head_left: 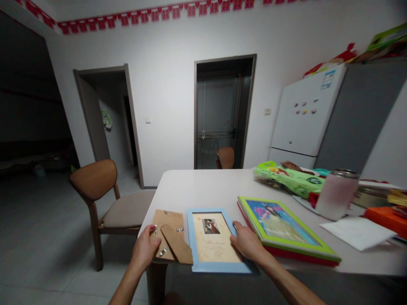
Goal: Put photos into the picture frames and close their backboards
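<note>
A light blue picture frame (208, 267) lies face up at the table's near edge, with a cream printed sheet (206, 250) and a small photo in it. My right hand (248, 242) grips the frame's right side, fingers closed round the edge. To the left lies a brown frame backing board (171, 218) with metal clips and a fold-out stand (178, 245). My left hand (146, 246) pinches this board at its left edge, thumb on top. Just right of my right hand, a green-edged picture frame (286, 220) rests on a red one (305, 257).
The white table (197, 186) also carries a green package (286, 178), a pink bottle (337, 195), a white paper (359, 233) and an orange box (386, 220) on the right. A wooden chair (95, 180) stands left; a fridge (305, 114) is behind at right.
</note>
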Motion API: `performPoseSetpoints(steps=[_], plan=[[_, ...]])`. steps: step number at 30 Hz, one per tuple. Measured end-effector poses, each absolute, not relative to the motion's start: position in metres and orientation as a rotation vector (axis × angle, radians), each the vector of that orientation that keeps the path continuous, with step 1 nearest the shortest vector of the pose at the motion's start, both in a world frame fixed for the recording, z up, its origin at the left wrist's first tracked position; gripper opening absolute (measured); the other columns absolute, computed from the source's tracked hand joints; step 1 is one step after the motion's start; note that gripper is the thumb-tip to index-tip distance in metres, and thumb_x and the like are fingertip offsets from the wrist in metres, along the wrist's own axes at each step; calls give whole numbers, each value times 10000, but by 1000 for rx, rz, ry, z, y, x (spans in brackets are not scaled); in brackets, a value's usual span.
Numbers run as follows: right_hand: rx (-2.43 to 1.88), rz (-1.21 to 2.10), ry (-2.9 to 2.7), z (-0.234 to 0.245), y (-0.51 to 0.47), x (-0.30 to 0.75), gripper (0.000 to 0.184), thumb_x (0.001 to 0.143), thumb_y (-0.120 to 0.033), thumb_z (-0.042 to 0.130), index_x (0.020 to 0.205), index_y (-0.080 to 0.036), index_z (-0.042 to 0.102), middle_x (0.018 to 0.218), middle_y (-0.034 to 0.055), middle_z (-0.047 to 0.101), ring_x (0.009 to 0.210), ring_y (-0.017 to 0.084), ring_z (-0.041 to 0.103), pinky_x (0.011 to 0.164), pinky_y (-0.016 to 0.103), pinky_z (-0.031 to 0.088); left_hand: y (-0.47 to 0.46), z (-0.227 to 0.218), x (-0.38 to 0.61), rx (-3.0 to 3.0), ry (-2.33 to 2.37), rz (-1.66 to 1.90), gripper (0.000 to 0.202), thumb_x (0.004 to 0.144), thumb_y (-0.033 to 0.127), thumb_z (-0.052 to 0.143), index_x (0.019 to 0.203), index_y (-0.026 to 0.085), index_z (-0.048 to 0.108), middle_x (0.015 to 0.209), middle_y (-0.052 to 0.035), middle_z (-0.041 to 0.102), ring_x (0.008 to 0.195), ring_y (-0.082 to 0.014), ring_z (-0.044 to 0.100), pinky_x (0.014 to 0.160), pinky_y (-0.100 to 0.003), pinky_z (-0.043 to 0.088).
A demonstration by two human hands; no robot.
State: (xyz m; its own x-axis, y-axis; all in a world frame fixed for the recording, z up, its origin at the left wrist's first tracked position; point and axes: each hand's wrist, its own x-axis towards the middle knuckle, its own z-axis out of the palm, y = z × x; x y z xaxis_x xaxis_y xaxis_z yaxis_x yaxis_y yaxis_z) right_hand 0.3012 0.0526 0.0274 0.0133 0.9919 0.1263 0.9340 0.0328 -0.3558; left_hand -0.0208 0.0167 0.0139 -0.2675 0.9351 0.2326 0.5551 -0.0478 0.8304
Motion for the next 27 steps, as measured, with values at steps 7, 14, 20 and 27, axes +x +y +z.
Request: performPoseSetpoints(steps=[7, 14, 20, 27], plan=[[-1474, 1212, -1294, 61, 33, 292, 654, 662, -193, 365, 1285, -145, 175, 624, 18, 597, 458, 130, 531, 488, 241, 398, 2, 22, 44, 1864, 1752, 1299, 362, 660, 167, 472, 1021, 160, 486, 1181, -93, 452, 1134, -216, 361, 968, -395, 250], [-1219, 1384, -1087, 77, 17, 281, 760, 613, -145, 431, 1303, -202, 118, 626, 2, 594, 436, 116, 521, 456, 223, 395, -22, 46, 139, 2109, 1250, 1120, 504, 647, 276, 590, 1122, 171, 457, 1271, -100, 376, 1175, -244, 303, 984, -398, 258], [-1181, 1402, -989, 81, 14, 280, 733, 604, -117, 433, 1285, -222, 181, 566, -30, 559, 401, 86, 477, 443, 205, 391, -20, 47, 145, 2174, 1291, 1124, 546, 639, 230, 574, 1156, 146, 419, 1258, -113, 385, 1161, -249, 314, 977, -400, 266], [-1337, 1227, -1246, 59, 30, 288, 724, 632, -182, 473, 1287, -136, 167, 689, 23, 581, 547, 133, 557, 460, 223, 406, -18, 64, 120, 2137, 1472, 1392, 466, 662, 83, 391, 1118, 168, 421, 1026, -80, 532, 945, -192, 495, 836, -321, 397]])
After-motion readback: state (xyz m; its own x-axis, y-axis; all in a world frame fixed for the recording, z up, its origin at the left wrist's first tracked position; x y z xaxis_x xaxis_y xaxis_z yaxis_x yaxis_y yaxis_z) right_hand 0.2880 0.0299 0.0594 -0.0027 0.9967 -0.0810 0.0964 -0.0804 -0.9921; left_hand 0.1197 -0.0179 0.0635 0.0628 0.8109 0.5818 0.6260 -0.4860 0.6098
